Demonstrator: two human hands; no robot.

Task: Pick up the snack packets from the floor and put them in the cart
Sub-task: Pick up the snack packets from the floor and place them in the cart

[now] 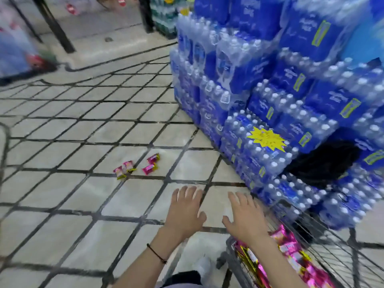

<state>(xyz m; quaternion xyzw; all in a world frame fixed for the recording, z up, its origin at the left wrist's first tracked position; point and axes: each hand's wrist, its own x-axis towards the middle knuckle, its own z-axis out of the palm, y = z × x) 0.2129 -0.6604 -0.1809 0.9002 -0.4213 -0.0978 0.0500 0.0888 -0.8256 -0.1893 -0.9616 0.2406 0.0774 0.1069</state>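
Several pink and gold snack packets (pixel 136 166) lie in a loose cluster on the tiled floor, ahead and to the left of my hands. My left hand (pixel 186 208) is stretched forward over the floor, palm down, fingers straight, holding nothing. My right hand (pixel 245 217) is beside it, also flat and empty, above the near corner of the wire cart (pixel 232 258). The cart at the lower right holds a pile of the same pink packets (pixel 291 252).
A tall stack of blue shrink-wrapped water bottle packs (pixel 270 104) stands to the right, close to the cart. A black rack leg (pixel 54 26) and blurred goods are at the far left. The tiled floor (pixel 83 204) stretches around the packets.
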